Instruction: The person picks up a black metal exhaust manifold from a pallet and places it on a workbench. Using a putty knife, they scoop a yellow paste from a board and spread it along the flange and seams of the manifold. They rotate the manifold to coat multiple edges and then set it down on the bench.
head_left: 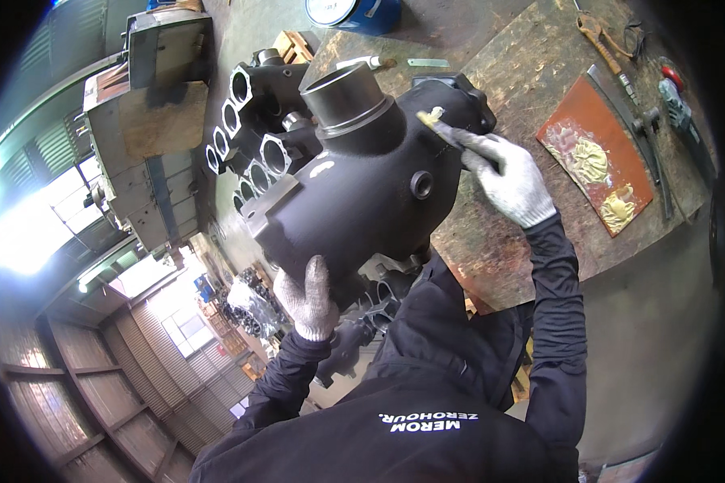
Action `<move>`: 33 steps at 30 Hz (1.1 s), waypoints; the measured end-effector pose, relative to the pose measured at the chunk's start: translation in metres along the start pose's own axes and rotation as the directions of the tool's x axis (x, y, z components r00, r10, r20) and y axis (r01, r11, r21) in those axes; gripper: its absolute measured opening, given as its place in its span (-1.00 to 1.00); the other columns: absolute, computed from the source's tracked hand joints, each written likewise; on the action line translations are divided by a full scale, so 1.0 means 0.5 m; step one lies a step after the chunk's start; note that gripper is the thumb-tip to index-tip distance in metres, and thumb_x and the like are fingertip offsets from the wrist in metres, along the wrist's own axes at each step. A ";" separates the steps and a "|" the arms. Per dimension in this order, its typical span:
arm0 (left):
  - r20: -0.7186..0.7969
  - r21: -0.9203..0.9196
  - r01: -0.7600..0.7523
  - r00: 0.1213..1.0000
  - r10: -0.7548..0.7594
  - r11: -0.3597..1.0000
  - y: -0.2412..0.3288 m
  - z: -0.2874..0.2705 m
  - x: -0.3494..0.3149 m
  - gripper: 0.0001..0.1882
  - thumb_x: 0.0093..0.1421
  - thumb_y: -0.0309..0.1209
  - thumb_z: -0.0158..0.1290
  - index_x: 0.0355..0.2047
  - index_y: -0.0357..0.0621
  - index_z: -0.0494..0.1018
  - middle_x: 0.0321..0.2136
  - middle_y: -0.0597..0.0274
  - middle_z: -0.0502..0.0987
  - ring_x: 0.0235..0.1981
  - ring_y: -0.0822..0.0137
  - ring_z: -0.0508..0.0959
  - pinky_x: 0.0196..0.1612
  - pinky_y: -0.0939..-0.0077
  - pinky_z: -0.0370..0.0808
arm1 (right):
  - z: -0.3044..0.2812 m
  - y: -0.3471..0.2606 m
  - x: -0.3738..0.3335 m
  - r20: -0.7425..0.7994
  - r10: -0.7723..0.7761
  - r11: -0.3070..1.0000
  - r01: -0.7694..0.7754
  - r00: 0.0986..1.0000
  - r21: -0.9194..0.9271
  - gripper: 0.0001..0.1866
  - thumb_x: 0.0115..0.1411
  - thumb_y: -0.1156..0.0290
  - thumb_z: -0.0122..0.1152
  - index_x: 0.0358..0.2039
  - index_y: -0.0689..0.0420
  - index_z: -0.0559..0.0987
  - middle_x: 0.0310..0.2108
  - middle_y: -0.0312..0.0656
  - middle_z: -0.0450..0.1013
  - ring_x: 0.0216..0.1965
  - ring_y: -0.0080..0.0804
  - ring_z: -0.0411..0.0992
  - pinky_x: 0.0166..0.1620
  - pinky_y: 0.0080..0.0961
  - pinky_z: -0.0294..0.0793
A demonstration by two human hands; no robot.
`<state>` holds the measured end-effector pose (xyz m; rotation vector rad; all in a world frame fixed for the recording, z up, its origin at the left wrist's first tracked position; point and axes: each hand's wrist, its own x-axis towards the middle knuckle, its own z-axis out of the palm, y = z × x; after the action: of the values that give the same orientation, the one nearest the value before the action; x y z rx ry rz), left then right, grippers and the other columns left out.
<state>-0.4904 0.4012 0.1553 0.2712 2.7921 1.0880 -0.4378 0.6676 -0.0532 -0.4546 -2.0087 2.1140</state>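
Note:
A large dark metal casting (354,213) with a round machined neck (346,101) and a small side port (421,185) lies in front of me. My left hand (308,302), in a white knit glove, rests against its near left side with thumb and fingers apart. In a matching glove, my right hand (511,181) grips a putty knife (443,130) whose tip carries yellowish putty. That tip is at the casting's upper right, beside a pale putty spot (437,112). Another pale patch (321,169) marks the casting left of centre.
On the worn workbench (499,97), an orange-red board (557,129) bears yellow putty heaps (590,163). A hammer (648,125), a power tool (677,105) and a torch-like tool (608,56) lie beyond it. More dark castings (278,92) stand behind left, near a blue drum (366,18).

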 end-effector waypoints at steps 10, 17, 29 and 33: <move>-0.048 -0.197 0.145 0.986 -0.157 0.970 0.006 0.007 0.040 -0.65 0.39 -0.31 0.11 0.03 -0.35 0.51 -0.20 0.27 0.57 -0.26 0.50 0.47 -0.15 0.55 0.42 | 0.069 0.056 -0.222 -0.215 0.528 0.791 -0.384 0.822 0.476 -0.60 0.43 0.42 0.19 0.21 0.30 0.54 -0.04 -0.24 0.61 -0.19 -0.64 0.50 -0.10 -0.65 0.51; -0.086 -0.279 0.317 0.932 -0.353 0.906 0.054 0.026 0.096 -0.62 0.27 -0.29 0.19 0.00 -0.28 0.48 -0.24 0.10 0.62 -0.33 0.27 0.66 -0.31 0.39 0.64 | 0.124 0.119 -0.348 -0.386 0.654 0.745 -0.466 0.651 0.477 -0.59 0.45 0.36 0.17 0.26 0.18 0.52 -0.32 -0.38 0.55 -0.45 -0.73 0.35 -0.37 -0.69 0.41; -0.213 -0.375 0.491 0.780 -0.588 0.787 0.041 0.015 0.124 -0.58 0.29 -0.14 0.19 -0.01 -0.19 0.49 -0.23 0.21 0.58 -0.36 0.32 0.65 -0.41 0.49 0.63 | 0.154 0.176 -0.322 -0.348 0.724 0.610 -0.319 0.595 0.725 -0.54 0.29 0.49 0.38 0.16 0.19 0.44 -0.10 -0.23 0.53 -0.19 -0.52 0.51 -0.15 -0.59 0.56; -0.189 -0.443 0.496 0.763 -0.619 0.747 0.032 0.016 0.114 -0.57 0.28 -0.14 0.21 -0.02 -0.20 0.47 -0.28 0.25 0.56 -0.34 0.34 0.62 -0.37 0.47 0.60 | 0.146 0.176 -0.292 -0.227 0.733 0.497 -0.277 0.641 0.822 -0.58 0.28 0.31 0.41 0.09 0.13 0.51 -0.15 -0.27 0.50 -0.06 -0.51 0.48 -0.04 -0.48 0.52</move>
<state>-0.5424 0.4300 0.1570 -0.8280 2.5281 1.5350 -0.3205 0.5434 -0.1250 -1.4775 -0.5765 2.4464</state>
